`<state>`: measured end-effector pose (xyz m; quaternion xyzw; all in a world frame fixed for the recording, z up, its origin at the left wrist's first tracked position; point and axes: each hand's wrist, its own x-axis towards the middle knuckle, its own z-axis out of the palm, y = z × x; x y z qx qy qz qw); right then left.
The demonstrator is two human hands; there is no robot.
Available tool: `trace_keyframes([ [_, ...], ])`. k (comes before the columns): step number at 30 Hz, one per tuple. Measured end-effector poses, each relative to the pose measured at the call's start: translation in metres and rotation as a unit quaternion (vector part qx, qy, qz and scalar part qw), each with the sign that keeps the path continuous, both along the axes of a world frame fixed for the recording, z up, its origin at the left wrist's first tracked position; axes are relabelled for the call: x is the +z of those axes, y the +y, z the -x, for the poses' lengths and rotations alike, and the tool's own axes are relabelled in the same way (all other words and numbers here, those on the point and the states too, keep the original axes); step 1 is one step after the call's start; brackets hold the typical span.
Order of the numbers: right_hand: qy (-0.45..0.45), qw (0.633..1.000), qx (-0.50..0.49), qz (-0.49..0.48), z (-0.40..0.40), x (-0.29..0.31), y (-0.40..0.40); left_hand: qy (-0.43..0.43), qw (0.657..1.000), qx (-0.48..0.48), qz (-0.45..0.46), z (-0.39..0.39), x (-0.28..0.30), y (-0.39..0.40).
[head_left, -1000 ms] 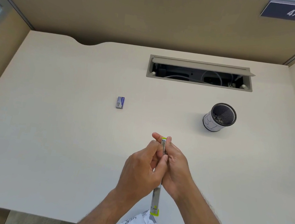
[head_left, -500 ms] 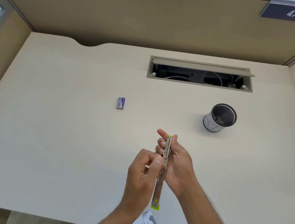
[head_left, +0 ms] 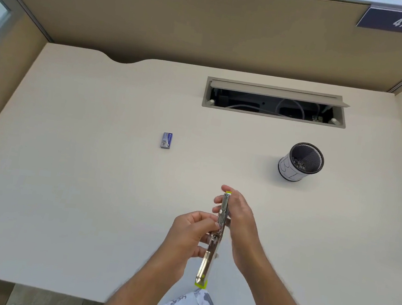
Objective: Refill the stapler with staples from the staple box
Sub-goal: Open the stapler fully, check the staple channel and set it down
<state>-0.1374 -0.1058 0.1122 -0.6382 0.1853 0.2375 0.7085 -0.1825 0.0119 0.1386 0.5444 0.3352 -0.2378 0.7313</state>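
Note:
A metal stapler (head_left: 213,247) with yellow-green ends is swung fully open into one long strip, held above the desk near its front edge. My right hand (head_left: 240,217) grips its far half from the right side. My left hand (head_left: 189,236) pinches the stapler's middle, near the hinge, from the left. The small blue staple box (head_left: 166,140) lies flat on the desk to the far left of my hands, apart from them. Whether the box is open I cannot tell.
A black mesh cup (head_left: 300,161) with small metal bits inside stands at the right. An open cable hatch (head_left: 275,102) is sunk into the cream desk (head_left: 73,186) at the back. Beige partition walls enclose three sides.
My hands were clasped together around the stapler; now they have drawn apart. The left hand slid down to the hinge and the near half tilted slightly left.

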Motion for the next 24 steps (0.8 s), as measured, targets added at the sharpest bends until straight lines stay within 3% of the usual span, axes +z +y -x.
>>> trace_keyframes([
  [3, -0.131, 0.979, 0.029, 0.153, 0.007, -0.003, -0.009, 0.015, 1.0, 0.014, -0.016, -0.001, -0.001, 0.001],
  [7, -0.358, 0.866, 0.141, 0.32, 0.013, 0.006, -0.028, 0.012, 0.999, 0.011, -0.032, -0.001, -0.003, 0.002],
  [10, -0.406, 0.796, 0.233, 0.384, 0.013, 0.007, -0.033, 0.003, 0.999, 0.008, -0.05, 0.0, -0.003, 0.001],
  [12, -0.417, 0.77, 0.256, 0.409, 0.014, 0.006, -0.033, -0.004, 0.998, 0.008, -0.066, 0.0, -0.004, 0.0],
  [18, -0.4, 0.754, 0.285, 0.436, 0.006, 0.011, -0.025, -0.027, 0.993, 0.009, -0.116, 0.001, -0.006, -0.004],
  [24, -0.376, 0.767, 0.306, 0.42, 0.0, 0.014, -0.021, -0.048, 0.985, 0.012, -0.163, 0.002, -0.005, -0.005],
])
